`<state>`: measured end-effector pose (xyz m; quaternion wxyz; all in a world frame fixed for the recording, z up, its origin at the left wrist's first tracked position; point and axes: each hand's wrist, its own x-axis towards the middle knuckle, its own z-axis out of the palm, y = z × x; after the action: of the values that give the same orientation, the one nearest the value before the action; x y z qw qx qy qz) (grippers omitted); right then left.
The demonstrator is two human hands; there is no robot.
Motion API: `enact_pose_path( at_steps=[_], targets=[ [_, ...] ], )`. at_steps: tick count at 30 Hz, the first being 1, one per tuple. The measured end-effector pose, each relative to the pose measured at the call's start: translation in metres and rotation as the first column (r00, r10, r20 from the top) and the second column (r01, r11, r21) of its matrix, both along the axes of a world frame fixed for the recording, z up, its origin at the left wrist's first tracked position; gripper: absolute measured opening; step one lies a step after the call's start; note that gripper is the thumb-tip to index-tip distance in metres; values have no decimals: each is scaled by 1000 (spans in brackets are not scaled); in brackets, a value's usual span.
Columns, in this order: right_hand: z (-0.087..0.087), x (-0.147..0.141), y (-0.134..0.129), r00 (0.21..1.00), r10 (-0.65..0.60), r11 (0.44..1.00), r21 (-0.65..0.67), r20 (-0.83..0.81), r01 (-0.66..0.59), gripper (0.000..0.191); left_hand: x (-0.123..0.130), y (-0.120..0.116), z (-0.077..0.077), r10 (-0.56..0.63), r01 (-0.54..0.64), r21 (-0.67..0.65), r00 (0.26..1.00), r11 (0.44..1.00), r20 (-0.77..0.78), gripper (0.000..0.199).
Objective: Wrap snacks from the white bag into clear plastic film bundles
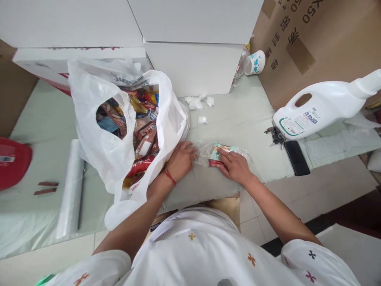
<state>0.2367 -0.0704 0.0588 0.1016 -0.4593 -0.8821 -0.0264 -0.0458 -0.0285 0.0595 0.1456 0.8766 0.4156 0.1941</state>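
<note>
A small mint-green and red snack packet (219, 149) lies inside a clear plastic bag (204, 153) on the table. My right hand (235, 165) is closed over the packet, its fingers across the top and the thumb at the near edge. At the bag's left end, my left hand (182, 159) has its bent fingers pressed together on the film; the fingertips are partly hidden. A red string circles my left wrist. Just left of that hand stands a white carrier bag (162, 115), its mouth open, full of wrapped snacks (145, 137).
White crumpled clumps (195, 103) lie beyond my hands. To the right are a white detergent bottle (315, 107), keys (276, 136) and a black phone (297, 158). Left are a plastic film roll (70, 190), brown strips (46, 188) and a red cap (13, 163). White boxes (193, 65) stand behind.
</note>
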Motion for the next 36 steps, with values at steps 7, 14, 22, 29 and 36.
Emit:
enact_pose_path(
  at_steps=[7,14,22,29,36],
  targets=[
    [-10,-2,-8,1000,-8,999,34,29,7,34,72,-55,51,50,-127,116,857,985,512,30],
    [-21,17,-21,993,17,999,-35,-118,-22,30,148,-11,-2,10,31,-178,974,984,227,49],
    [-6,96,-59,896,-198,975,-172,-398,139,31,146,-14,-14,-64,64,-16,998,998,-20,41],
    [-6,83,3,679,-606,795,-314,-415,518,46,147,-18,-17,-64,69,73,996,995,-64,49],
    [2,79,-3,490,-724,656,-705,-486,269,36,140,-16,-13,-145,148,16,985,989,-97,47]
  ],
)
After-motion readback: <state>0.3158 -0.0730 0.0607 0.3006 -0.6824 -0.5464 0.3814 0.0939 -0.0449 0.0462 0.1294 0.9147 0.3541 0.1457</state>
